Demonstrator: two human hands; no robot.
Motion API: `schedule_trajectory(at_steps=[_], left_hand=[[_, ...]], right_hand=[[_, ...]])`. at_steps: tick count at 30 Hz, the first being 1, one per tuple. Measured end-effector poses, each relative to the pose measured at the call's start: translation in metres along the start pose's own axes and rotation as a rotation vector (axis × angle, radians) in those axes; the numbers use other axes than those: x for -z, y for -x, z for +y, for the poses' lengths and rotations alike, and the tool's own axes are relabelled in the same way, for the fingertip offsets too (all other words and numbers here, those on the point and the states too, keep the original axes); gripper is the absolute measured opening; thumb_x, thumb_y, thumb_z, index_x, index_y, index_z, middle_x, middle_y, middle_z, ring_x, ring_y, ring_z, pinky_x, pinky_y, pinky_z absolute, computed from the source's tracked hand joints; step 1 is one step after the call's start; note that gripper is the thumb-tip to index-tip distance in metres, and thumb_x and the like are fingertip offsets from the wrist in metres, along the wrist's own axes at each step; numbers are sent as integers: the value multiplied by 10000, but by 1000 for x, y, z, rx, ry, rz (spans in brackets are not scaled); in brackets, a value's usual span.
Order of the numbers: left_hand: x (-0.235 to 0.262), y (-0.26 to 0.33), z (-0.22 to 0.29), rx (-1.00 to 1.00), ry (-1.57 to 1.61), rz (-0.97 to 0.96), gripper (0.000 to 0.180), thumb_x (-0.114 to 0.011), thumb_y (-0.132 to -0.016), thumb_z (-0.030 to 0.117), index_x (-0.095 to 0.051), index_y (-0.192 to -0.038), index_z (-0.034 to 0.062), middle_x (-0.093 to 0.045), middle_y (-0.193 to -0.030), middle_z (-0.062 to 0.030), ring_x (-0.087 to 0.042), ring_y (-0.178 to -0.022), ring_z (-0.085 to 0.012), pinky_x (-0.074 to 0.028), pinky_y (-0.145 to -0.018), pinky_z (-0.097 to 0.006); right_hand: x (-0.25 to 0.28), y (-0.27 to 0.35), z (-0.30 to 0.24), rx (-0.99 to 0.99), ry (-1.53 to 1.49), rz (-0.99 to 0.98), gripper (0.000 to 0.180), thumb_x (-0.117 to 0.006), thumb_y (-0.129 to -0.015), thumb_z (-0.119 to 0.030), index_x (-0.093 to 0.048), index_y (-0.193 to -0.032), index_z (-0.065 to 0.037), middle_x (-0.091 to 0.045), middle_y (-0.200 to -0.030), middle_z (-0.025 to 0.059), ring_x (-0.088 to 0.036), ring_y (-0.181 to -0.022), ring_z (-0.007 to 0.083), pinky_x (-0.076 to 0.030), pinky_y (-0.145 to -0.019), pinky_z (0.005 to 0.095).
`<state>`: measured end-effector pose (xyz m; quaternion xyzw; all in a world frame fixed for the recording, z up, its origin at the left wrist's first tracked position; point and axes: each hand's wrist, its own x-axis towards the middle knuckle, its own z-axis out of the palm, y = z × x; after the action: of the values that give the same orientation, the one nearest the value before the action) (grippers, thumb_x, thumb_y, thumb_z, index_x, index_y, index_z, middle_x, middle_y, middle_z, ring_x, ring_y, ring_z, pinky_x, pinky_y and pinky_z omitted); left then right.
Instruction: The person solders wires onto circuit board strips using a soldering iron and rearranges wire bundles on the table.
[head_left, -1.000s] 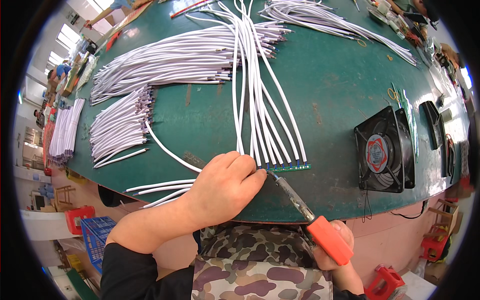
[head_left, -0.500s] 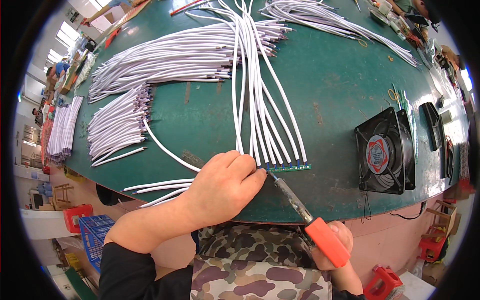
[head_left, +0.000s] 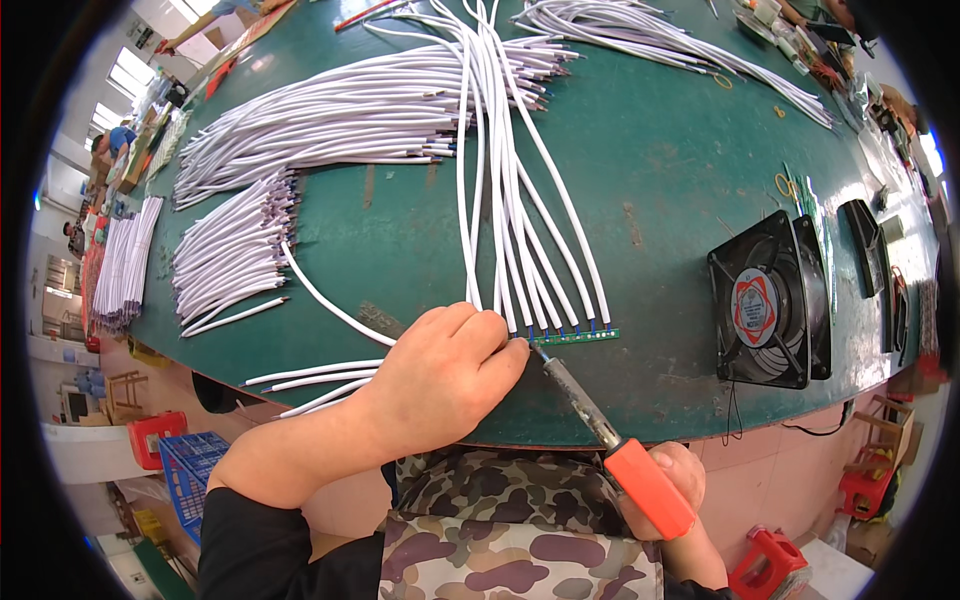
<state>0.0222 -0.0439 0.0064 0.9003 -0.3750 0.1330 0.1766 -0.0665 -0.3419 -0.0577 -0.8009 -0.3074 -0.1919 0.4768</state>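
My right hand (head_left: 678, 478) grips the red-orange handle of a soldering iron (head_left: 648, 488). Its tip touches, or nearly touches, a narrow green circuit board (head_left: 597, 336) beside my left fingertips. A row of white cables (head_left: 548, 235) with blue wire ends runs down to the board from the far side. Closed over the board's left end, my left hand (head_left: 445, 365) pinches a white cable (head_left: 330, 300) that curves in from the left. What lies under its fingers is hidden. More white cables (head_left: 305, 377) emerge from behind my left wrist.
Bundles of white cables (head_left: 320, 110) cover the left of the green table (head_left: 660, 250), with a shorter stack (head_left: 230, 240) nearer. A black fan (head_left: 760, 300) stands at the right. Farther back lie more white cables (head_left: 640, 45). A blue crate (head_left: 195, 475) is below the table edge.
The soldering iron, board and both hands appear shifted very slightly left, along with the whole view. Both grips stay the same.
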Motion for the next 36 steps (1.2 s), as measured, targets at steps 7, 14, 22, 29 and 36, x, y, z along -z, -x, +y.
schedule_trajectory(at_steps=[7,14,22,29,36], left_hand=[[0,-1,0,-6,5,-7,298,-728,-666,16,-705,-962,-9,-556,-852,-83,-547,-697,-253,-463,-631,-367],[0,0,0,-5,-4,-14,301,-727,-666,14,-705,-965,-8,-558,-856,-84,-548,-702,-255,-464,-633,-370],[1,-2,1,-1,-9,-12,303,-721,-671,6,-705,-973,-4,-559,-850,-81,-548,-704,-254,-465,-630,-369],[1,-2,2,-9,-12,-8,298,-718,-671,5,-706,-968,-5,-557,-842,-79,-548,-702,-254,-465,-621,-368],[0,-2,2,-11,-26,-8,282,-717,-677,-3,-710,-959,0,-559,-840,-75,-555,-707,-251,-476,-630,-368]], right_hand=[[-2,5,5,43,51,8,510,-769,-800,-80,-555,-1262,-38,-640,-742,72,-644,-588,238,-501,-511,327],[-3,1,3,44,57,42,507,-767,-795,-90,-564,-1257,-36,-675,-779,88,-661,-611,242,-514,-535,323],[-3,-1,1,-3,5,51,515,-771,-792,-86,-564,-1261,-36,-679,-784,90,-664,-619,243,-516,-538,327],[5,-2,-1,0,6,-25,468,-671,-769,-46,-558,-1215,39,-680,-874,159,-651,-632,293,-515,-544,367],[9,-9,-10,-58,47,-7,250,-533,-762,-5,-598,-985,87,-652,-824,168,-624,-631,341,-521,-565,403]])
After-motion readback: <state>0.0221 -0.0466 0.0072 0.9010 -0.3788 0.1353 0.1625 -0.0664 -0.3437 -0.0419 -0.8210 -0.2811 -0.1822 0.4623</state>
